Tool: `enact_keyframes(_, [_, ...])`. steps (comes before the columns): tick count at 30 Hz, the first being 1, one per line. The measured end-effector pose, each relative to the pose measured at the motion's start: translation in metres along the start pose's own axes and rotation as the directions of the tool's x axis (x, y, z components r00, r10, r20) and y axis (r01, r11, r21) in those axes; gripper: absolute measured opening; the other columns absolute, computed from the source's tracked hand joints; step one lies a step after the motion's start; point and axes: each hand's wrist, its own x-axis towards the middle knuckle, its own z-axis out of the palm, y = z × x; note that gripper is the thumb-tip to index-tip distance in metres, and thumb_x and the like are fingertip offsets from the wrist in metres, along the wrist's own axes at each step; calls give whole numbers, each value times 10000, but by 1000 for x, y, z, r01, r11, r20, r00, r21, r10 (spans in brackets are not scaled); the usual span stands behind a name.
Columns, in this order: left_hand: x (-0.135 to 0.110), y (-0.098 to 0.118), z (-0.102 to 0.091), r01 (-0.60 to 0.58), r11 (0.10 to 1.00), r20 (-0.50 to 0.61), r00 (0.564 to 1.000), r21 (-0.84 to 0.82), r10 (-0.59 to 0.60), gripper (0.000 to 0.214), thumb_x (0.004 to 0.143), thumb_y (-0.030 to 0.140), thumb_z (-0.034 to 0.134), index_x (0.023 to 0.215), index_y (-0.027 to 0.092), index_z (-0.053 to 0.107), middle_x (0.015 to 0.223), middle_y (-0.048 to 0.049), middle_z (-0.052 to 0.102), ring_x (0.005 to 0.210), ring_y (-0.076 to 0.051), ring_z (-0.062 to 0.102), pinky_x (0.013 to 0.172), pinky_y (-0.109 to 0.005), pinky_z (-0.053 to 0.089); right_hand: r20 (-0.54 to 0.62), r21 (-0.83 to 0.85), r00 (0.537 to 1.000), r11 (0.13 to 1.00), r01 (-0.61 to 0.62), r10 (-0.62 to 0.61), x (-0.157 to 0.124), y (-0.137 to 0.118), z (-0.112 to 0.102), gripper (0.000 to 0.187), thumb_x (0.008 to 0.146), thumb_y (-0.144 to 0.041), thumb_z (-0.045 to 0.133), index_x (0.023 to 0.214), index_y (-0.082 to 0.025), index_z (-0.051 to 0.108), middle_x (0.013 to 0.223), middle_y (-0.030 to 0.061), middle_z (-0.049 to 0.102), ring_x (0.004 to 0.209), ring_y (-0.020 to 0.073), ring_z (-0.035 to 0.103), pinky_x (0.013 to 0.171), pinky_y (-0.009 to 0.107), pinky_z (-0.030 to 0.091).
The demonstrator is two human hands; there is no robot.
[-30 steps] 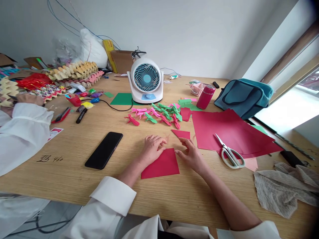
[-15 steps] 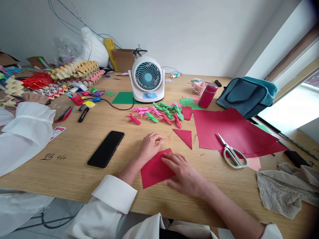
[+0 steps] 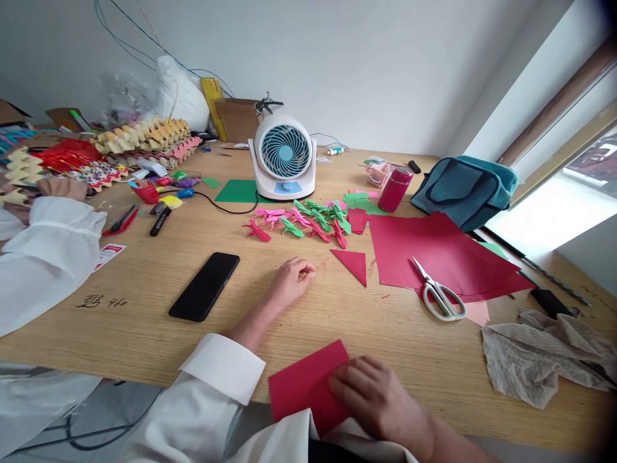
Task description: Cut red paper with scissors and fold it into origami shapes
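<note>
Near the bench (image 3: pixel 144 308) edge, red paper (image 3: pixel 303 386) is pinned under the flat right hand (image 3: pixel 380 402) against slipping. The left hand (image 3: pixel 289 283) is rested empty, loosely curled.

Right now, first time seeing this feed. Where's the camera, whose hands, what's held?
No machine: one camera on a person's head, looking forward and down at their two bare hands. The left hand rests loosely curled on the light wooden table, holding nothing. The right hand lies on a red paper square at the near table edge; a grip underneath cannot be seen. Around: a red paper triangle, large red paper sheets, pale-handled scissors, a black phone, small folded paper figures, a white desk fan. The white sleeve at left is another person's.
</note>
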Motion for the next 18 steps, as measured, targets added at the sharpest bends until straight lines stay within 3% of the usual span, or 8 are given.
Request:
enact_keyframes(5, [1,3,-1,77,990,-23,997,-119,-80,97,842,202,576,862,184,669,911,-38,699,850,-161,636,802,-281,506,-154,46,983,995,-90,96,66,32,-39,367,823,-332,610,1186,-317,667,1165,79,679,1097,317,622,876,453,536])
enact_keyframes(9, [1,6,-3,188,924,34,982,-333,-188,277,899,407,516,958,177,659,902,-49,693,782,-158,639,735,-279,510,-355,119,928,990,-80,117,98,56,-43,285,902,-187,489,1073,-275,700,1052,78,681,1000,252,643,856,407,531])
enact_keyframes(11, [0,8,-4,288,814,126,957,-504,-260,433,903,543,467,1031,164,632,871,-57,676,717,-154,638,654,-269,510,-422,130,902,991,-36,88,100,64,-33,323,894,-126,486,1094,-271,694,1106,78,656,1050,245,616,908,429,510])
enact_keyframes(13, [-1,11,-6,396,648,253,917,-651,-307,569,883,651,427,1108,156,597,872,-72,670,704,-160,645,605,-260,503,-437,116,899,993,21,32,95,70,-20,363,868,-78,497,1096,-275,701,1197,84,614,1093,252,588,921,454,499])
enact_keyframes(16, [-3,16,-8,519,427,462,855,-741,-236,664,863,712,410,1211,163,546,924,-99,683,766,-171,660,638,-260,504,-387,103,921,991,91,-44,87,75,-7,399,837,-31,516,1082,-277,713,1324,86,538,1192,271,527,966,483,474])
enact_keyframes(18, [-4,19,-8,539,405,513,839,-738,-181,573,854,609,559,1252,198,525,1001,-91,679,798,-153,657,672,-244,495,-375,100,925,989,110,-65,85,77,-5,388,850,-35,528,1076,-287,718,1370,82,503,1230,276,499,976,489,469])
